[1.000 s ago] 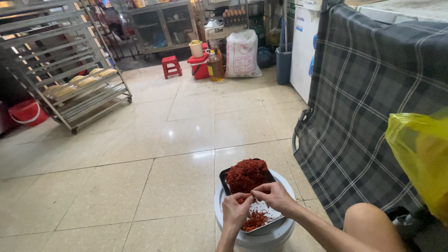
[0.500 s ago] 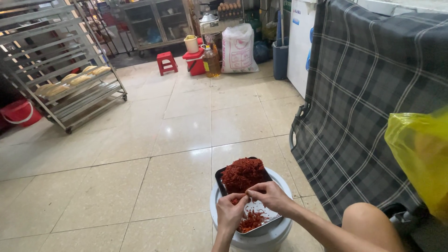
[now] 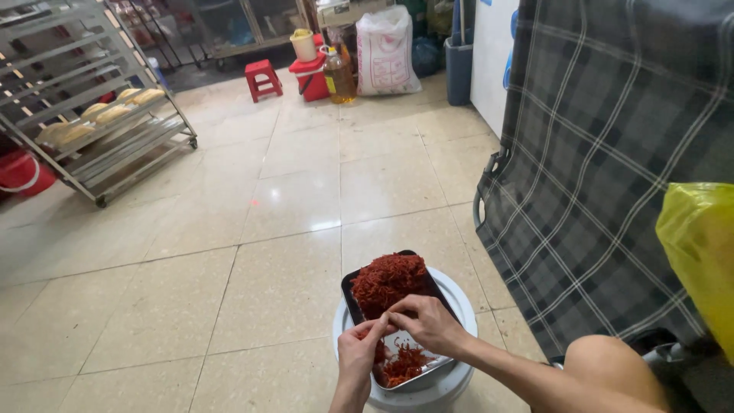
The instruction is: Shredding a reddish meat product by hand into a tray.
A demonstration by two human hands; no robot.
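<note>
A dark rectangular tray point(image 3: 350, 297) rests on a white round bucket point(image 3: 462, 297) low in the head view. A heap of red shredded strands point(image 3: 388, 280) fills the tray's far half, and a smaller loose clump point(image 3: 404, 364) lies at its near end. My left hand point(image 3: 359, 352) and my right hand point(image 3: 428, 323) meet above the tray's middle, fingertips pinched together on a few red strands. My bare knee point(image 3: 612, 369) shows at the lower right.
A plaid folding cot point(image 3: 612, 153) stands upright on the right, with a yellow plastic bag point(image 3: 699, 252) in front of it. A metal rack with loaves point(image 3: 92, 115) stands at the left. A red stool point(image 3: 262, 78), oil bottle point(image 3: 339, 74) and white sack point(image 3: 386, 52) are far back.
The camera has tilted down and closer, so tray and hands sit higher in view. My hands stay together over the tray, still pinching strands.
</note>
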